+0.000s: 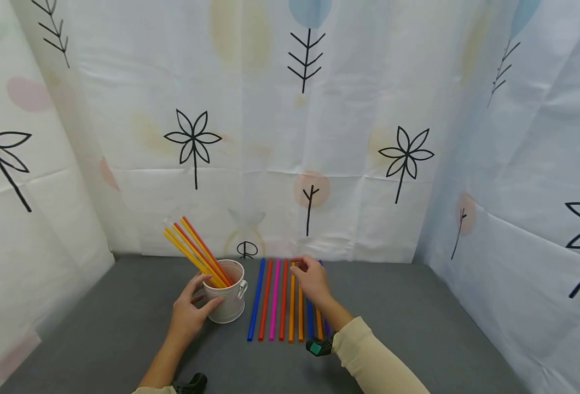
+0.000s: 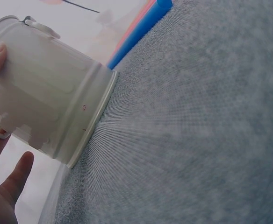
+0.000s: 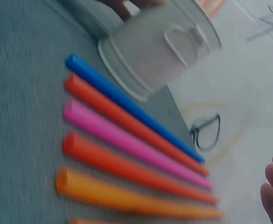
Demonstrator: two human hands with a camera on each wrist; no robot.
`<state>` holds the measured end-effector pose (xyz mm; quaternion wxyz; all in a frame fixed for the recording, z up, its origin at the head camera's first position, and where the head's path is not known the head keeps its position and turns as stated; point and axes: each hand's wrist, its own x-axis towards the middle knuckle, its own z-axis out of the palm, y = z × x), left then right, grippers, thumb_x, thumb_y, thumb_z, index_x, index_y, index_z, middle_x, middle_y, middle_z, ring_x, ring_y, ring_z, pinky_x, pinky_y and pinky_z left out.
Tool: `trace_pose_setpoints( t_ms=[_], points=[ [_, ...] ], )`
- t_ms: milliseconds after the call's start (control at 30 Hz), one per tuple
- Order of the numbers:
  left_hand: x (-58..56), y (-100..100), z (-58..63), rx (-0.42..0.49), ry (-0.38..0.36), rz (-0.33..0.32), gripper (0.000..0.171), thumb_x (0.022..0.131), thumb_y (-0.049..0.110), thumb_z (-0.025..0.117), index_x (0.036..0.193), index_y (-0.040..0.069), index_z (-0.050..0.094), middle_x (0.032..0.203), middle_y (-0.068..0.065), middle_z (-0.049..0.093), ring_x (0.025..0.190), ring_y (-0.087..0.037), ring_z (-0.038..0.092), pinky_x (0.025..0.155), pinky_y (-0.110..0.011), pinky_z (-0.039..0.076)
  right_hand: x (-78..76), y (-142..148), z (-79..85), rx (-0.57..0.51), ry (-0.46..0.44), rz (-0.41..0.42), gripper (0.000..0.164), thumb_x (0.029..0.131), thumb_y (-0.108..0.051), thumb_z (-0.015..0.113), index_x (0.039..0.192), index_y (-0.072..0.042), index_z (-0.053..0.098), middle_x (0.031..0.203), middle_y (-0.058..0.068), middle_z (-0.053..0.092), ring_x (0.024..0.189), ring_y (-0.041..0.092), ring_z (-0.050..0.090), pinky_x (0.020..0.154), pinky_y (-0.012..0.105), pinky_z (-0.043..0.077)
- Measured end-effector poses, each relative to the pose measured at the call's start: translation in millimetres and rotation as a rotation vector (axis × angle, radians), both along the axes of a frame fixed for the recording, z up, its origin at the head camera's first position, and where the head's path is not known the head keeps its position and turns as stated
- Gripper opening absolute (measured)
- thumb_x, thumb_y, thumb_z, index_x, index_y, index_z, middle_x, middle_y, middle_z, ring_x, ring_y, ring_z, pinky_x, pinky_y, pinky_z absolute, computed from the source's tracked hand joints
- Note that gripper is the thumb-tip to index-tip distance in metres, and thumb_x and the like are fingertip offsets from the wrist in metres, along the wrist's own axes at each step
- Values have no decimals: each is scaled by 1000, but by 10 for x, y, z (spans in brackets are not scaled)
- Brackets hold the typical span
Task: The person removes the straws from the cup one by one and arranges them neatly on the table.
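Observation:
A small white metal bucket (image 1: 228, 307) stands on the dark grey table, holding several yellow and orange-red straws (image 1: 197, 247) that lean left. My left hand (image 1: 187, 313) grips the bucket's left side, its thumb on the wall in the left wrist view. Right of the bucket lies a row of straws: a blue straw (image 1: 256, 301), a red straw (image 1: 265, 301), a pink straw (image 1: 274, 301), another red straw (image 1: 283, 301), then orange, blue and purple ones. Over the far ends of the orange straws hovers my right hand (image 1: 314, 282), its fingers loosely extended, nothing visible in them.
Patterned white cloth (image 1: 270, 137) hangs behind the table (image 1: 393, 317) and along both sides. A bucket side handle (image 3: 181, 44) sticks out towards the row of straws. Dark wrist straps (image 1: 319, 346) are on both wrists.

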<state>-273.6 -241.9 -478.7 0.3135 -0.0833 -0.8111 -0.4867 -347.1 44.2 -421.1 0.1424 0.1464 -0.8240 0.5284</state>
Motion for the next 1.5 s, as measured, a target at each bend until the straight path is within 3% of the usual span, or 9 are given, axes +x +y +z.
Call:
trace_pose_setpoints(
  t_ms=[233,533,667,833,1067,1267,1400,1500],
  points=[
    [6,14,-9,1,19,-5,56,78,11,82,128,9,55,143,-23,45,114,-42,54,89,-57,49,97,-271,89,-6,16,124,17,93,-7,63,109,-7,68,93,4,66,84,19,63,71,33,54],
    [-4,6,-24,6,-6,12,57,78,14,83,128,9,55,144,-22,44,118,-43,53,91,-59,48,135,-569,152,54,128,187,20,89,-4,65,108,-3,68,91,5,65,82,17,61,74,30,52],
    [1,9,-30,1,-17,23,57,79,15,82,129,9,55,145,-23,43,119,-44,52,91,-59,47,155,-698,162,77,172,223,22,89,-4,66,110,-3,68,99,11,65,88,20,61,76,29,51],
    [18,19,-11,0,-9,19,56,80,15,82,129,8,55,144,-25,43,117,-45,53,90,-60,47,167,-858,153,152,215,255,25,90,-9,66,114,-8,67,111,6,63,101,25,59,80,30,51],
    [13,31,8,-4,20,11,57,78,12,82,128,6,55,143,-26,43,116,-46,53,88,-61,48,167,-1032,160,217,198,339,30,96,-17,60,125,-10,63,129,7,58,122,26,51,99,44,45],
    [4,17,5,-7,20,4,56,79,12,82,128,6,55,143,-26,44,115,-46,53,87,-61,48,132,-1166,143,188,135,385,33,97,-17,59,130,-11,61,134,7,55,128,27,47,104,50,40],
    [-2,-1,-7,-11,21,7,56,78,13,82,127,7,56,143,-25,45,115,-44,54,87,-60,49,96,-1239,116,222,208,419,33,95,-14,61,128,-8,62,130,6,58,125,22,49,105,42,40],
    [-9,-12,-12,-17,35,10,56,78,12,83,127,6,56,142,-25,45,114,-44,55,86,-60,49,74,-1262,134,335,271,415,34,96,-16,62,129,-11,61,132,5,57,125,21,49,106,40,40]
  ],
)
